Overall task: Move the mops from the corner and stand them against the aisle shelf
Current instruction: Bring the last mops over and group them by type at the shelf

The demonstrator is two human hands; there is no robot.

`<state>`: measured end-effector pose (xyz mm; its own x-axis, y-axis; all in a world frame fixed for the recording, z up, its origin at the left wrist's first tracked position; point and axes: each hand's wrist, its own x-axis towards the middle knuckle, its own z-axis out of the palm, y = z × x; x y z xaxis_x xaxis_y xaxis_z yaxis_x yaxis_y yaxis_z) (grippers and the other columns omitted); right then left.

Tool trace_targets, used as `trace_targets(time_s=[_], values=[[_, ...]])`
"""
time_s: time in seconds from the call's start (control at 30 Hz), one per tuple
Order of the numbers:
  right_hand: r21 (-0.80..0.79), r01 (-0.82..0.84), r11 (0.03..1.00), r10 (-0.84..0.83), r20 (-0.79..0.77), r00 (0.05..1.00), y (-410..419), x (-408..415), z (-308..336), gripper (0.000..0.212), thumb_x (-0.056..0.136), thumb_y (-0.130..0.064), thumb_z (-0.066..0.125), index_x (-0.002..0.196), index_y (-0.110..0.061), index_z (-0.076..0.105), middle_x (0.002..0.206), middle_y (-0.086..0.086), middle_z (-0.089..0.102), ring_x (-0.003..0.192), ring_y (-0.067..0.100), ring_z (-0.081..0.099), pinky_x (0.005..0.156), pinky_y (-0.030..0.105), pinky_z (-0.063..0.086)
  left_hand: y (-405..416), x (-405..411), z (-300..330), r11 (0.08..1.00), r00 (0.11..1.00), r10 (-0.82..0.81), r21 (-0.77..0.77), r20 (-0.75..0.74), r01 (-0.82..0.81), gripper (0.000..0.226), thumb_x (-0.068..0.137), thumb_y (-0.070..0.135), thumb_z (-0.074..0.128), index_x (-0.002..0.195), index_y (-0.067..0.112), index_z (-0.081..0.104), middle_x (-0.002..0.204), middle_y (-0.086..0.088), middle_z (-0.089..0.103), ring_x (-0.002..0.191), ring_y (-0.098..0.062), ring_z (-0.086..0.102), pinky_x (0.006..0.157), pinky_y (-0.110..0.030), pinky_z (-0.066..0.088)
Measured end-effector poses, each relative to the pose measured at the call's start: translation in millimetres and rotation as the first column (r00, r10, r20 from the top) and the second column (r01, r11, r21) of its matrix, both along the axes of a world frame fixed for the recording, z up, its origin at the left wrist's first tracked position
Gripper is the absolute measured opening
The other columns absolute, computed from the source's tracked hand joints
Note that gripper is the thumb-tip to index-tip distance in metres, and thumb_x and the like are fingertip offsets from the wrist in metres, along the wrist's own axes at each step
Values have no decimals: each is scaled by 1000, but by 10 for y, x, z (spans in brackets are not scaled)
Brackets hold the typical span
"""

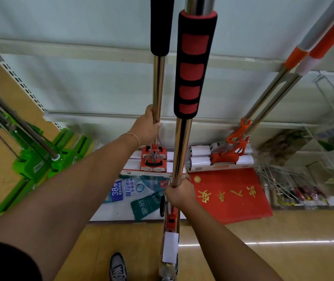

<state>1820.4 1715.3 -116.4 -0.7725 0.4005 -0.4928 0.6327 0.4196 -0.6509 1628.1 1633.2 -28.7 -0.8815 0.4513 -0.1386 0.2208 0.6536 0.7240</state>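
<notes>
My left hand (149, 126) grips the steel pole of a mop with a black foam grip (159, 82); its red-and-white head (154, 159) rests on the low shelf base against the white aisle shelf (81, 82). My right hand (180, 192) is closed around the pole of a second mop with a red-and-black foam grip (192, 63). That mop stands nearer to me, its head (170, 244) down at the floor by my foot. Two more mops with orange fittings (237, 151) lean on the shelf at the right.
Green mops (38, 157) lean at the left by a perforated shelf upright. A red mat with gold characters (229, 195) and printed packaging (135, 195) lie on the shelf base. Wire racks (324, 126) and small tools fill the right side. My grey shoe (117, 266) stands on the wooden floor.
</notes>
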Motion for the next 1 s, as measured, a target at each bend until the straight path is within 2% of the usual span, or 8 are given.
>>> trace_targets(time_s=[0.1,0.2,0.27,0.43,0.57,0.7,0.8,1.0], values=[[-56,0,998,-1,-2,1000,-13,-45,-38,20,72,-22,54,54,-24,45,55,-8,52,48,7,51,33,13,33,-57,99,29,995,996,70,-78,60,-65,71,97,22,54,152,7,12,131,-18,56,104,-29,59,81,-25,40],[-72,-12,997,9,-37,999,-36,-70,-66,18,66,-26,53,52,-28,42,42,-13,49,44,2,45,32,10,30,-178,260,35,989,999,2,-149,34,3,33,94,25,57,120,6,50,101,-10,64,78,-15,57,62,-20,39],[-67,-39,997,36,-43,998,-53,-77,-72,14,63,-29,51,52,-29,42,40,-19,50,44,1,44,32,10,29,-271,353,75,963,979,-172,-190,105,190,21,91,28,60,99,10,63,97,-5,65,81,-17,60,60,-19,39],[2,-229,973,229,70,971,-99,-177,-83,13,74,-22,56,61,-19,56,65,0,61,61,13,56,47,22,39,-475,448,358,813,829,-500,-193,250,549,21,86,37,68,105,29,64,121,4,65,110,-15,60,95,-36,49],[-26,-307,951,308,76,948,-149,-304,-64,16,77,-20,58,72,-7,66,77,10,69,72,21,65,59,30,54,-546,529,488,814,790,-557,-22,256,581,38,87,28,71,89,61,51,93,43,54,96,20,53,77,1,40],[-92,-388,917,393,40,919,-181,-393,16,21,64,-17,60,75,-6,73,81,9,72,80,23,69,78,41,61,-606,515,456,777,729,-611,58,309,626,32,89,16,69,103,42,58,105,26,63,115,-8,59,97,-23,48],[-121,-462,879,470,52,881,-179,-479,60,23,74,1,60,67,-17,72,80,2,71,83,21,70,84,41,60,-616,544,404,752,711,-640,50,291,657,33,90,18,67,122,20,60,123,5,66,113,-10,61,104,-30,46],[-213,-502,838,521,38,853,-139,-601,97,25,87,6,53,95,-11,70,103,10,68,103,28,65,96,45,54,-612,616,311,824,807,-561,22,184,567,14,91,25,65,104,30,62,106,8,69,101,-9,63,101,-36,48]])
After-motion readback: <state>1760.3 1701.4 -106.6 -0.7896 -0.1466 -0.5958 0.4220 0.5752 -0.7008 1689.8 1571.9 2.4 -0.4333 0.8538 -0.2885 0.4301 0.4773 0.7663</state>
